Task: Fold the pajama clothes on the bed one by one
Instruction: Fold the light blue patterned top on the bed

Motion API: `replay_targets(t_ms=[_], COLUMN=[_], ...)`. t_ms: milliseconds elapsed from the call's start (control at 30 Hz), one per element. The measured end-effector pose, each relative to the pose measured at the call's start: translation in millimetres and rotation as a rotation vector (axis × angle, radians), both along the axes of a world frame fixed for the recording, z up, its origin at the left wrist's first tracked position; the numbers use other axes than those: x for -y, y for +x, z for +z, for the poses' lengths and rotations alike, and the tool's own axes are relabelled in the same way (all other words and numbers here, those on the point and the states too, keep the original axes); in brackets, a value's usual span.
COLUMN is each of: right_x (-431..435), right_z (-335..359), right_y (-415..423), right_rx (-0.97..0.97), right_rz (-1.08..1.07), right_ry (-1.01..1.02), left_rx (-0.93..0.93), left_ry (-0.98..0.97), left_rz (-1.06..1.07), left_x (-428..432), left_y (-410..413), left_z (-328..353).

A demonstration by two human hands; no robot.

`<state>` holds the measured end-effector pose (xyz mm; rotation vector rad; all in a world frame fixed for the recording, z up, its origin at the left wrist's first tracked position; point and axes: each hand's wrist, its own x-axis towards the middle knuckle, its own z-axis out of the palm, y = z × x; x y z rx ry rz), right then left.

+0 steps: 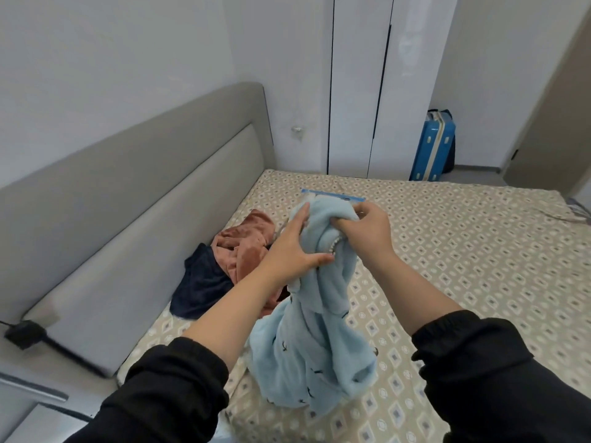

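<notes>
Light-blue pajama garment (307,330): bunched, raised over the patterned bed (463,282), lower end resting on the sheet. Clamped at the top by left hand (294,247), thumb against fingers, and right hand (367,231), fingers curled into the fabric. Beyond, beside the headboard (128,193): rust-brown garment (246,244) touching navy garment (201,282). Farthest: blue suitcase (433,148).

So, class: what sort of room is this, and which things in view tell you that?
Most likely a home bedroom: a bed with a padded grey headboard, tall white wardrobe doors and a blue suitcase.
</notes>
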<state>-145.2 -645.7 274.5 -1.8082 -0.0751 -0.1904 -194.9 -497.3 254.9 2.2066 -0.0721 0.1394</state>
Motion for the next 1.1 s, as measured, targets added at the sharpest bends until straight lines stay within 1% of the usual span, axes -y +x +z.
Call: replay_targets(t_ms=[67, 167, 267, 333, 433, 467, 533, 567, 600, 667, 767, 833, 900, 933, 967, 1000, 1033, 1067, 1100], right_x=[-3, 0, 22, 42, 57, 56, 45, 39, 36, 37, 41, 37, 28, 24, 20, 17, 14, 10, 7], right_z=[7, 13, 8, -10, -52, -65, -82, -87, -90, -89, -66, -38, -6, 8, 22, 34, 44, 51, 56], right_y=[-5, -8, -2, 4, 1, -3, -12, -17, -17, -12, -4, -3, -4, -5, -7, -9, -12, -16, -19], right_rx=[0.025, 0.044, 0.0, -0.157, -0.495, -0.547, -0.547, -0.532, -0.511, -0.449, -0.37, -0.294, -0.181, -0.123, -0.072, -0.034, 0.0, 0.031, 0.059], right_rz=[0.045, 0.048, 0.067, 0.246, 0.571, 0.636, 0.735, 0.743, 0.7, 0.562, 0.394, 0.305, 0.219, 0.192, 0.177, 0.168, 0.162, 0.159, 0.156], right_ry=[0.03, 0.079, 0.258, 0.297, 0.23, 0.178, 0.019, -0.053, -0.097, -0.117, -0.112, -0.136, -0.163, -0.168, -0.164, -0.157, -0.158, -0.159, -0.16], left_rx=[-0.058, -0.01, 0.033, 0.046, 0.058, 0.07, 0.09, 0.097, 0.106, 0.123, 0.16, 0.101, 0.013, 0.024, 0.066, 0.109, 0.11, 0.068, 0.021], left_ry=[-0.042, -0.189, -0.289, -0.354, -0.437, -0.447, -0.463, -0.473, -0.476, -0.468, -0.417, -0.384, -0.268, -0.188, -0.123, -0.107, -0.142, -0.183, -0.202], left_rz=[-0.052, 0.065, 0.102, 0.13, 0.149, 0.144, 0.142, 0.154, 0.171, 0.244, 0.496, 0.639, 0.668, 0.634, 0.545, 0.401, 0.239, 0.089, -0.011], left_x=[12, 22, 23, 20, 18, 19, 19, 18, 16, 3, -32, -49, -51, -47, -42, -36, -28, -18, -9], left_y=[-1, -1, -4, -7, -10, -10, -11, -12, -12, -11, -7, -9, -14, -16, -16, -16, -15, -15, -14], left_z=[-1, -9, -11, -11, -7, -3, 3, 6, 9, 9, -7, -20, -26, -24, -20, -12, -6, 1, 7])
